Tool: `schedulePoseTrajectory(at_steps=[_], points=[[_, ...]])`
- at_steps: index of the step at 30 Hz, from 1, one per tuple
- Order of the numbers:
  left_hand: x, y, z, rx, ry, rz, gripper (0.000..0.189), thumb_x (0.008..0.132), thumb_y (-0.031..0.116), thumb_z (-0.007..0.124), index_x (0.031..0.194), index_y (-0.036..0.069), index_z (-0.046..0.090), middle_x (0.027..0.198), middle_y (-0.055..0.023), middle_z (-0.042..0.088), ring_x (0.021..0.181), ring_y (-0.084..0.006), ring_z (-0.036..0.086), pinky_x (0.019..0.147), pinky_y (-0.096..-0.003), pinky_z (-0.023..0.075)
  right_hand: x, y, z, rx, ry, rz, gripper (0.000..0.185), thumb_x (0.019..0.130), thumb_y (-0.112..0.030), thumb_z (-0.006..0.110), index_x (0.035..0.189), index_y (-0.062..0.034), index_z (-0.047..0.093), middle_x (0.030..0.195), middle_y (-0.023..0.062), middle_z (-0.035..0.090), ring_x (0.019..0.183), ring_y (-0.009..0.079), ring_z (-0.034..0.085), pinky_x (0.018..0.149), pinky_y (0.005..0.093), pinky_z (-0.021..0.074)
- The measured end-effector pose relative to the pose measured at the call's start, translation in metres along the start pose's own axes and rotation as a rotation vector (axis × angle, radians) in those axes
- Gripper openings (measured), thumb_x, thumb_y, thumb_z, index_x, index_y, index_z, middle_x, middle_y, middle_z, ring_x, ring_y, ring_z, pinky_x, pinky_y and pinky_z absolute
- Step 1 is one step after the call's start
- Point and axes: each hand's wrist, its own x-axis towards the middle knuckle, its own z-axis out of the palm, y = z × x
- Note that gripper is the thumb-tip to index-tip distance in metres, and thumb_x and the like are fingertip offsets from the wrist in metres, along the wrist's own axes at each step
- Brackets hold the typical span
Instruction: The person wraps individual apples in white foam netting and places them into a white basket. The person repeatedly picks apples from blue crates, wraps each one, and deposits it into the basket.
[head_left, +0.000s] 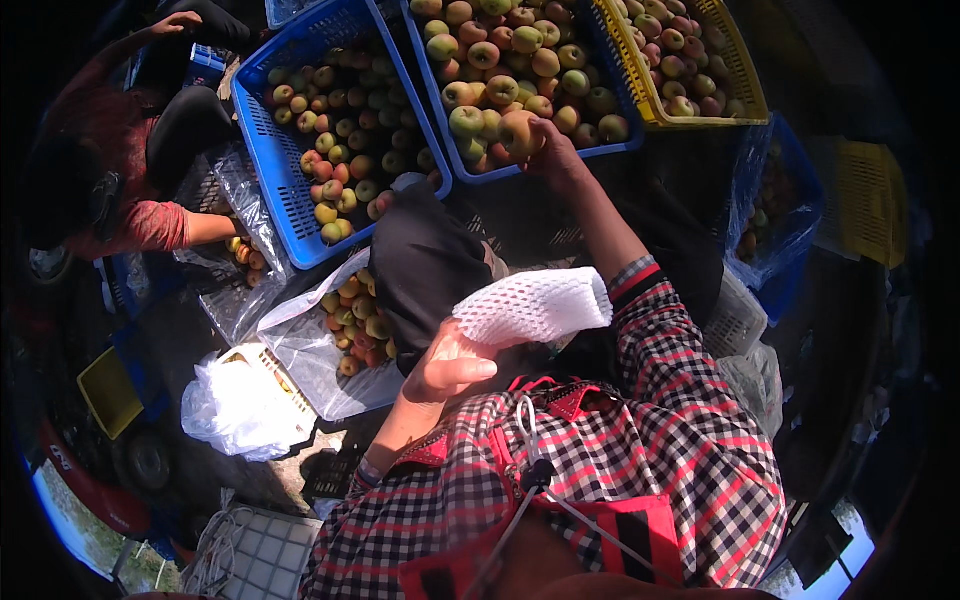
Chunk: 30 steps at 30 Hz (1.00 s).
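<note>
My right hand (553, 154) grips a large yellow-red apple (517, 133) at the near edge of a blue plastic crate (525, 171) full of apples. A white foam net sleeve (536, 304) covers the fingers of my left hand (450, 364), its thumb sticking out below. The sleeve's far end points right, towards my right forearm, and no fruit shows in it. How the covered fingers are held is partly hidden. Left of that crate, a second blue crate (296, 225) holds smaller apples, partly in shadow. Below it lie apples (360, 322) in a clear plastic liner (300, 341).
At upper right stands a yellow crate (656, 112) of apples. A blue crate (799, 217) with a plastic liner is at far right. On the left, another person (150, 202) reaches into a lined crate. White plastic (240, 405) covers part of a pale basket at lower left.
</note>
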Motion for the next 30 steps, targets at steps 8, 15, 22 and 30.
schedulePoseTrajectory(at_steps=[8, 15, 22, 30], points=[[0.081, 0.015, -0.018, 0.993, 0.315, 0.179, 0.072, 0.073, 0.020, 0.084, 0.132, -0.005, 0.052, 0.126, -0.0141, 0.060, 0.116, -0.0225, 0.058, 0.105, -0.0370, 0.0438, -0.164, -0.042, -0.007, 0.270, -0.250, -0.213, 0.051, 0.095, -0.049, 0.052, 0.123, -0.0066, 0.057, 0.105, 0.0093, 0.066, 0.084, 0.0177, 0.063, 0.063, 0.0294, 0.0507], [0.097, -0.024, 0.008, 1.059, 0.210, 0.331, 0.068, 0.070, 0.016, 0.088, 0.127, -0.002, 0.056, 0.116, -0.0087, 0.065, 0.100, -0.0189, 0.065, 0.091, -0.0359, 0.0533, -0.222, -0.034, 0.010, -0.145, -0.126, -0.287, 0.045, 0.091, -0.036, 0.068, 0.115, 0.0019, 0.060, 0.092, 0.0033, 0.064, 0.071, 0.0064, 0.058, 0.065, 0.0227, 0.0484], [0.046, -0.017, 0.022, 0.707, 0.109, 0.110, 0.079, 0.066, 0.016, 0.090, 0.132, -0.002, 0.052, 0.122, -0.0084, 0.063, 0.110, -0.0186, 0.062, 0.100, -0.0338, 0.0484, -0.240, -0.021, -0.036, 0.111, -0.225, -0.129, 0.045, 0.097, -0.042, 0.061, 0.108, 0.0015, 0.063, 0.088, 0.0054, 0.066, 0.074, 0.0095, 0.062, 0.069, 0.0246, 0.0523], [0.039, -0.033, 0.021, 0.071, -0.118, -0.247, 0.090, 0.070, 0.029, 0.087, 0.142, 0.003, 0.039, 0.132, -0.0111, 0.055, 0.121, -0.0269, 0.056, 0.103, -0.0493, 0.0466, -0.236, 0.026, -0.026, -0.096, -0.611, -0.466, 0.071, 0.065, -0.004, 0.087, 0.129, -0.0043, 0.055, 0.128, 0.0087, 0.061, 0.116, 0.0174, 0.058, 0.101, 0.0345, 0.0475]])
